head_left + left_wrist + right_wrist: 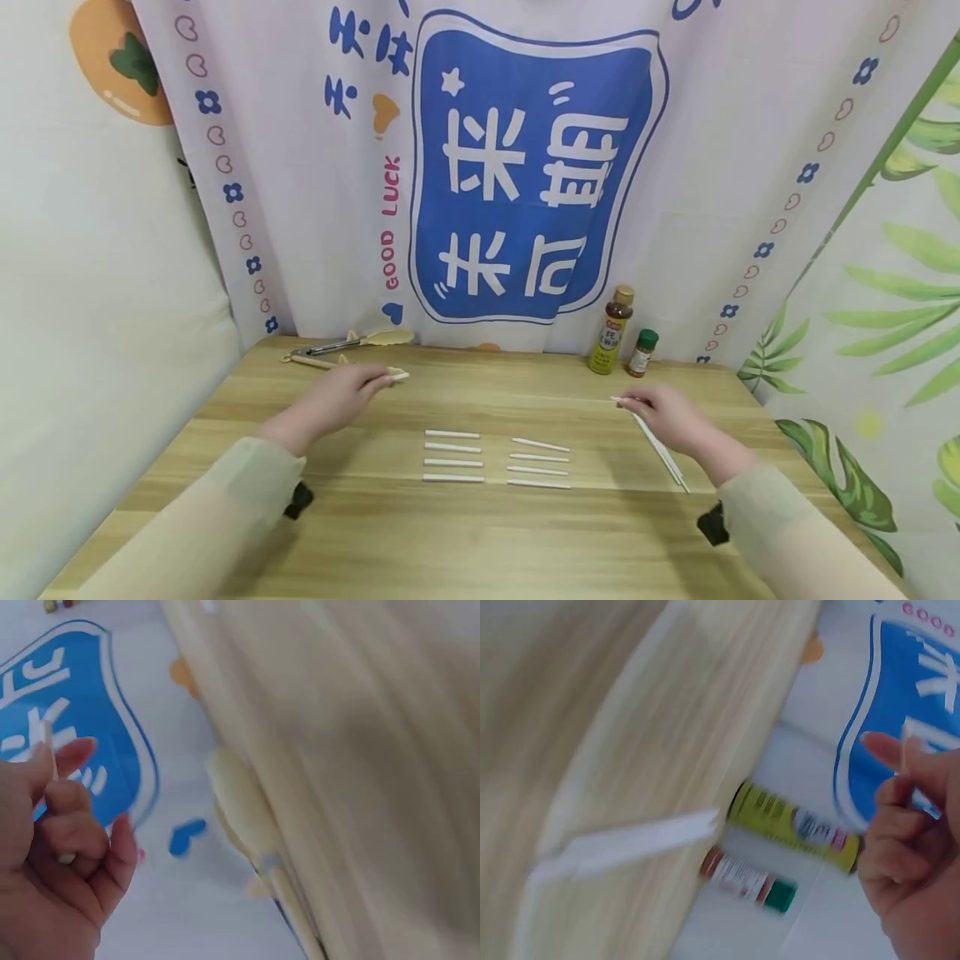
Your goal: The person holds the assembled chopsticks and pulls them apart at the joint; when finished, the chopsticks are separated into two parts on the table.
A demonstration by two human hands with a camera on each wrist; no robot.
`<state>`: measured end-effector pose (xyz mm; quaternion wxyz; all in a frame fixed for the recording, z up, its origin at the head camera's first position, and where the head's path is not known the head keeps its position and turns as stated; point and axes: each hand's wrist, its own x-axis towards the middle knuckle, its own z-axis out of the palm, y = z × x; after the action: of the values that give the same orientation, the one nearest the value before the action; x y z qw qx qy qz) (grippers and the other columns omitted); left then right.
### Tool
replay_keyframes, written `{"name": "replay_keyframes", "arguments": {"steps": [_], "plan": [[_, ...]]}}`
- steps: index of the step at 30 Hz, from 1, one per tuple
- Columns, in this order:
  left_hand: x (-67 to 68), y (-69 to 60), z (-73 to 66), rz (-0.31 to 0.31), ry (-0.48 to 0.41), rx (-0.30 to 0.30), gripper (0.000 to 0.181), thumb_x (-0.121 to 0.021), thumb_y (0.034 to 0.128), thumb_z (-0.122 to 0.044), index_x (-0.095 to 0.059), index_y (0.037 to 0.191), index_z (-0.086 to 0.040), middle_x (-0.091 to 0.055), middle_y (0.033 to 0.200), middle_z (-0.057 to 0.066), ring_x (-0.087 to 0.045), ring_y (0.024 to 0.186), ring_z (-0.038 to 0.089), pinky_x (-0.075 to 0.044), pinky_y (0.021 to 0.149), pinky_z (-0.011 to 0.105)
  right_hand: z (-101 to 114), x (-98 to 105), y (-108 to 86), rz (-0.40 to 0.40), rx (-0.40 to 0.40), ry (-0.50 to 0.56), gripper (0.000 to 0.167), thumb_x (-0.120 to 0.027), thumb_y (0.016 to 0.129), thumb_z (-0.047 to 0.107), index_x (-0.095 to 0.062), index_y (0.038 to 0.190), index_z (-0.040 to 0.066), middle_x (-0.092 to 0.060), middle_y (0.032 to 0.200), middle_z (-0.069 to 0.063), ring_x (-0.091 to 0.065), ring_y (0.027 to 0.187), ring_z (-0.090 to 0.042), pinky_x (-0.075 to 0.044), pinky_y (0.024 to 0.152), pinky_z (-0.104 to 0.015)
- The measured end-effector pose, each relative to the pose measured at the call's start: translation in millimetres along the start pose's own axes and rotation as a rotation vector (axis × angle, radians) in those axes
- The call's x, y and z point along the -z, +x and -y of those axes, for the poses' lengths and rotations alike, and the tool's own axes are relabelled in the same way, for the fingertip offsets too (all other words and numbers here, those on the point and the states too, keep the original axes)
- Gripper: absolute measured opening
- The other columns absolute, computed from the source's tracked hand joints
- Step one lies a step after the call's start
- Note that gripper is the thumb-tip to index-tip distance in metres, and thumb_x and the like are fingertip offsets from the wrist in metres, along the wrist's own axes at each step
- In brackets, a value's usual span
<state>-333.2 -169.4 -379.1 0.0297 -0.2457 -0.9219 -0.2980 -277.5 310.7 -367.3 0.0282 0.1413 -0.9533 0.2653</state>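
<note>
My left hand [337, 400], raised over the back left of the table, pinches a short white stick [401, 376] between thumb and fingers. In the left wrist view the same stick [49, 746] sticks up past the thumb. Over the right side my right hand [667, 414] pinches another white stick [616, 399], mostly hidden by the fingers. Below that hand, several long thin white sticks [658, 450] lie together at a slant. Between the hands, two columns of short white sticks lie crosswise: a left column [453, 462] and a right column [538, 470].
Cream-headed tongs [386, 337] lie at the back left of the wooden table [480, 542]. A yellow-labelled bottle [611, 333] and a small green-capped jar [642, 354] stand at the back right. A printed curtain [337, 250] hangs behind the table.
</note>
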Motion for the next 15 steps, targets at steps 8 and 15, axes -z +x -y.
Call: {"name": "replay_keyframes", "arguments": {"steps": [8,15], "plan": [[-52.2,48.6,-31.4,0.184,0.009,-0.109,0.01,-0.055,0.0989,-0.004,-0.065,0.099,-0.003,-0.062,0.077,0.003,-0.055,0.068,0.015,-0.049,0.066,0.033,35.3,-55.6,45.9,0.107,0.016,0.04,0.011,-0.057,0.095,-0.004,-0.066,0.1,0.0,-0.06,0.078,-0.004,-0.055,0.069,-0.017,-0.048,0.063,-0.034],[-77.3,66.9,-39.9,0.248,0.134,-0.095,0.014,-0.07,0.0899,-0.008,-0.068,0.076,-0.012,-0.059,0.071,-0.006,-0.054,0.068,0.013,-0.047,0.066,0.034,52.4,-92.3,62.7,0.091,-0.019,0.003,0.011,-0.066,0.09,-0.003,-0.063,0.083,0.006,-0.057,0.076,-0.003,-0.051,0.071,-0.017,-0.045,0.068,-0.035]]}}
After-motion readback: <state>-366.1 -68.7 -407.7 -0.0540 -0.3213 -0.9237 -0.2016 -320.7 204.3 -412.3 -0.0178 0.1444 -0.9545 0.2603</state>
